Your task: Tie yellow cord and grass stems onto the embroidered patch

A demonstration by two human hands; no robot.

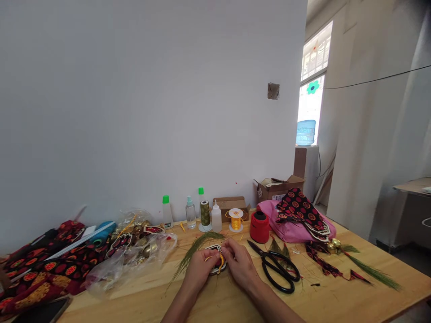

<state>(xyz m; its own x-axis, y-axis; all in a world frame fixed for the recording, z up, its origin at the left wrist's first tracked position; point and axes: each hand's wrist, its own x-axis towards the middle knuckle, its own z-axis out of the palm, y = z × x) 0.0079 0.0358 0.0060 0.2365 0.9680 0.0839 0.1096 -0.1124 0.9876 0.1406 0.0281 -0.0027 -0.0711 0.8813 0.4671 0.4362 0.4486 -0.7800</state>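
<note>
A small dark fabric patch with a white-trimmed edge (213, 271) lies on the table between my hands. Yellow cord (221, 264) loops over its front. My left hand (199, 268) is closed, thumb and finger pinching the yellow cord at the patch's left side. Opposite it, my right hand (239, 264) is closed too, its fingertips pinched at the cord by the upper right edge; the exact grip is partly hidden. A fan of green threads (189, 255) spreads behind and left of the patch. Black-handled scissors (278, 269) lie open, right of my right hand.
Behind stand a green thread cone (205, 214), a white squeeze bottle (216, 217), a yellow cord spool (236, 220) and a red thread cone (259, 228). Plastic bags with gold bells (144, 251) and patterned cloth (50, 269) lie left. A pink bag (269, 215) sits right.
</note>
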